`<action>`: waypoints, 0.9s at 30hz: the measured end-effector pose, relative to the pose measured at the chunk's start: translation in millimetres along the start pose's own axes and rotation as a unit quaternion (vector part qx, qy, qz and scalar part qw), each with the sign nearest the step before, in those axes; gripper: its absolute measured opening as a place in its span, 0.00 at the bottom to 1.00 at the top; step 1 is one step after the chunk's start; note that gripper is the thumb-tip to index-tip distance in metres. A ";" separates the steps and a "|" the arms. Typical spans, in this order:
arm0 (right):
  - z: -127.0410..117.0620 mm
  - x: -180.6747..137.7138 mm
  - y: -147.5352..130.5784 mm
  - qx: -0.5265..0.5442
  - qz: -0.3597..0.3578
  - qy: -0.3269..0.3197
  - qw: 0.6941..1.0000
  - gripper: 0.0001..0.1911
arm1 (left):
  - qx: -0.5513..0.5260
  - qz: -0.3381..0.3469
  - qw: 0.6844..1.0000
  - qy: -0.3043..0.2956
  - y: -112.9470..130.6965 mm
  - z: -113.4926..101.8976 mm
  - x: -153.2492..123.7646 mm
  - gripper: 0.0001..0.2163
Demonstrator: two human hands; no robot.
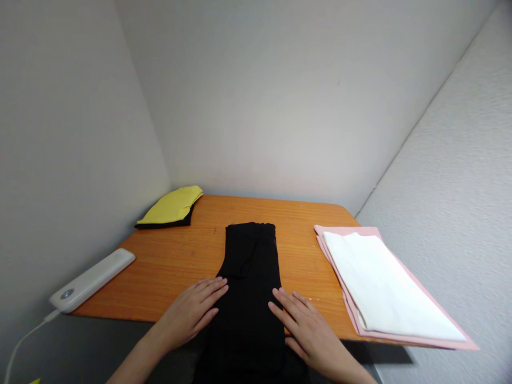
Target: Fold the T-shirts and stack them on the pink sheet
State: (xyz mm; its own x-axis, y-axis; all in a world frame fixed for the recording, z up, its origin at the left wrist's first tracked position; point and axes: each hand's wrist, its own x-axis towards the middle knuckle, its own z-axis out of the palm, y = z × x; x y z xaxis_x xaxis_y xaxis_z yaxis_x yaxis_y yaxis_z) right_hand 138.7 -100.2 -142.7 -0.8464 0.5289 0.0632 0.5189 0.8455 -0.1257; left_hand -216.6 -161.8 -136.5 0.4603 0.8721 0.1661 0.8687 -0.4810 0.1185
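A long black garment (256,298), partly folded, lies lengthwise on the wooden table (200,256) and hangs over its front edge towards me. Near its far end, a narrower black piece lies folded over on the left side. My left hand (192,309) rests with outstretched fingers, the tips touching the garment's left edge. On the opposite edge lies my right hand (302,325), its fingers spread and the tips on the cloth. Neither hand grips anything. The garment's lowest part blends into the dark area below the table.
Folded white cloth (392,282) lies on pink cloth (348,298) at the right, overhanging the table edge. Yellow cloth (172,205) sits on black cloth (184,221) at the back left. A white oblong device (96,277) with a cable stands at the left edge. Walls enclose the table.
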 end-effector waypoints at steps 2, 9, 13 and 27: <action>3.2 -0.3 0.1 -0.019 0.000 0.005 1.000 0.46 | -0.007 0.010 1.000 -0.015 5.1 -5.0 -3.3 0.29; 14.9 -4.0 2.3 -0.054 -0.014 0.020 0.998 0.44 | 0.072 0.029 0.997 -0.006 27.6 7.3 -14.6 0.40; 17.8 -6.4 4.2 -0.044 -0.028 0.031 0.998 0.42 | 0.142 0.050 0.985 0.089 28.8 33.5 -12.7 0.36; -22.9 59.1 14.0 0.206 0.232 0.100 0.945 0.18 | -0.092 -0.213 0.969 0.084 24.7 -2.7 39.9 0.19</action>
State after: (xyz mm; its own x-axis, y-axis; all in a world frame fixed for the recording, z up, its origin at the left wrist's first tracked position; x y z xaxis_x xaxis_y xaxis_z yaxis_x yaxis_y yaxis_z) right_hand 98.7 -55.4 -118.0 -0.4770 0.8745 0.0877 0.7034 0.4397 -0.5584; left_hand -177.3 -139.2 -124.3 0.0181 0.9756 0.2188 0.9190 -0.1024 0.3806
